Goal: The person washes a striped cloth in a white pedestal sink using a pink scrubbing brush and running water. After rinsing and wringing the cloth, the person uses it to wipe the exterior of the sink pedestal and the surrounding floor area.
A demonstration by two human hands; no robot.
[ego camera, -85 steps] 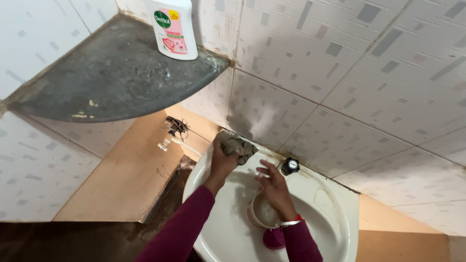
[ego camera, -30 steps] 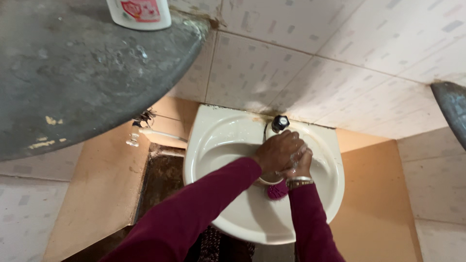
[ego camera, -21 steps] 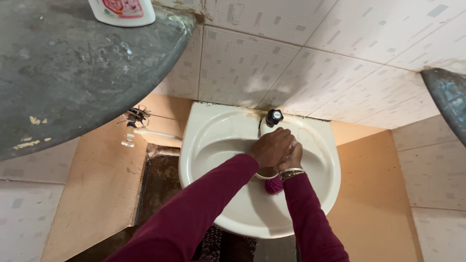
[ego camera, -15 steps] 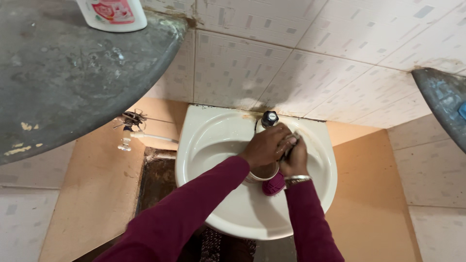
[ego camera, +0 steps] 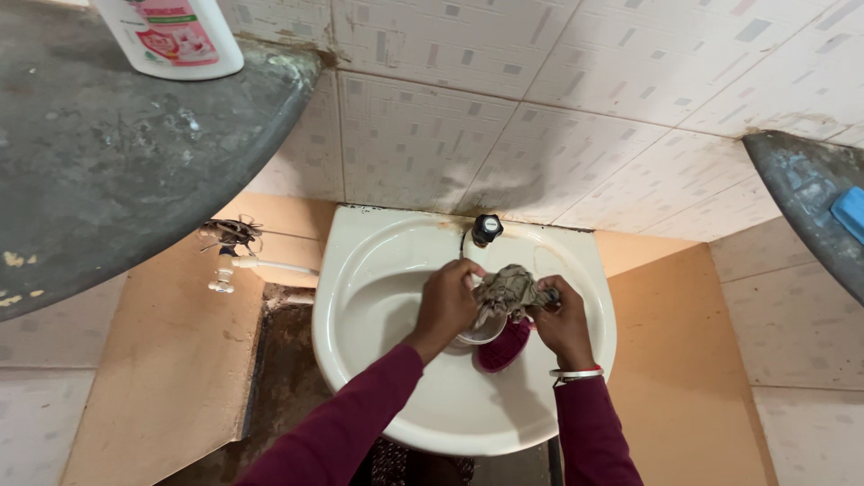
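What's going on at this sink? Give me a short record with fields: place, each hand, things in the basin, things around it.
Place: white wash basin on a tiled wall
Left hand: grips one end of a wet grey-brown cloth
Right hand: grips the cloth's other end
Cloth: bunched between both hands, over the basin
In basin: round steel vessel; pink object beside it
Tap: black knob at the basin's back rim
Shelves: grey stone corner shelf with a white bottle; second shelf with a blue item

Patterned wall tiles (ego camera: 558, 99), 2 grey corner shelves (ego camera: 117, 171).
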